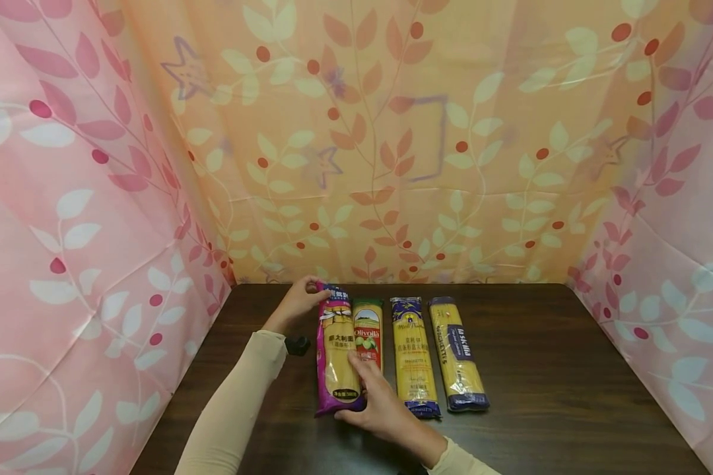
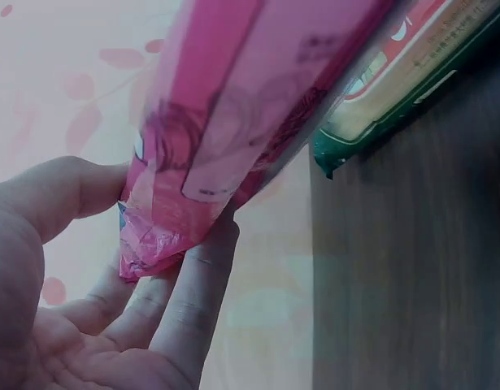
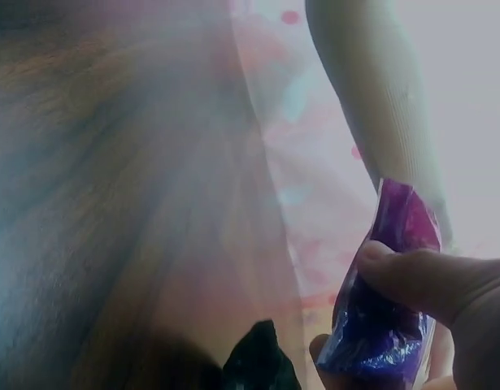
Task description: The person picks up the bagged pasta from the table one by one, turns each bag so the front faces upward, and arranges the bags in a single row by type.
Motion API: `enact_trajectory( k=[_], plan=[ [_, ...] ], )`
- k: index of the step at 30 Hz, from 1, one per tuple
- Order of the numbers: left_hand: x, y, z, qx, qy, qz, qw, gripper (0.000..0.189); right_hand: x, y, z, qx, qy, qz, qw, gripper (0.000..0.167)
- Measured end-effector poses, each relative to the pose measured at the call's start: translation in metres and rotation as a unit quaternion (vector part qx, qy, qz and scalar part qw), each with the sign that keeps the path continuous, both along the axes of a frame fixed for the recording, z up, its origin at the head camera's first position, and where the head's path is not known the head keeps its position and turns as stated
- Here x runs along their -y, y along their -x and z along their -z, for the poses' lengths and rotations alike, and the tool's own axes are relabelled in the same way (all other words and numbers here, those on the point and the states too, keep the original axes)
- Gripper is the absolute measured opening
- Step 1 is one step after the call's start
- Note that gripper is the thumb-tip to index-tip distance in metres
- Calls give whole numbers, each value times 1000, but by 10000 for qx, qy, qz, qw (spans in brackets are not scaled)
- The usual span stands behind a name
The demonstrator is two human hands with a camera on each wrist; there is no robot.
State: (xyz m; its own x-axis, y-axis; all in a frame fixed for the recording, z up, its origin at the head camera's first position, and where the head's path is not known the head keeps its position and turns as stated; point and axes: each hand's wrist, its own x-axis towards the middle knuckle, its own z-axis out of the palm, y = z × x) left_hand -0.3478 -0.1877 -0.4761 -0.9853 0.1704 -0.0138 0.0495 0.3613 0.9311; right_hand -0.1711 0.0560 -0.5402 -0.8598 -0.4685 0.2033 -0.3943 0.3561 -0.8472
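A magenta-and-purple pack of spaghetti (image 1: 340, 353) is held by both hands at the left of the row. My left hand (image 1: 300, 303) pinches its top end, thumb on one face and fingers behind, as the left wrist view shows on the pink wrapper (image 2: 225, 122). At the lower right corner, my right hand (image 1: 383, 406) grips the pack; in the right wrist view its thumb (image 3: 412, 276) presses the purple end (image 3: 388, 317). Partly covered by this pack, a red and green Olivoila spaghetti pack (image 1: 368, 330) lies just to its right.
Two more spaghetti packs lie to the right: a yellow one with blue ends (image 1: 414, 359) and one with a dark purple label (image 1: 459, 356), slightly slanted. The dark wooden table (image 1: 546, 369) is bordered by patterned curtains (image 1: 392, 132) at the back and sides.
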Motion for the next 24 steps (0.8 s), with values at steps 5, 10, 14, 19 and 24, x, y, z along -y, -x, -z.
enact_trajectory(
  k=[5,10,14,19,24],
  plan=[
    [1,4,8,-64,12,-71,10000,41,13,-1,-1,-25,-314,224,9993,110],
    [5,10,18,-132,29,-90,9999,41,27,2,1,54,-476,370,9982,110],
    [11,13,25,-43,120,-24,9999,44,36,5,3,208,-549,381,9975,112],
    [15,16,33,13,344,-59,9994,46,46,7,8,314,-613,376,9969,113],
    [17,19,39,72,439,-119,9989,46,53,11,12,307,-716,392,9962,112]
  ],
)
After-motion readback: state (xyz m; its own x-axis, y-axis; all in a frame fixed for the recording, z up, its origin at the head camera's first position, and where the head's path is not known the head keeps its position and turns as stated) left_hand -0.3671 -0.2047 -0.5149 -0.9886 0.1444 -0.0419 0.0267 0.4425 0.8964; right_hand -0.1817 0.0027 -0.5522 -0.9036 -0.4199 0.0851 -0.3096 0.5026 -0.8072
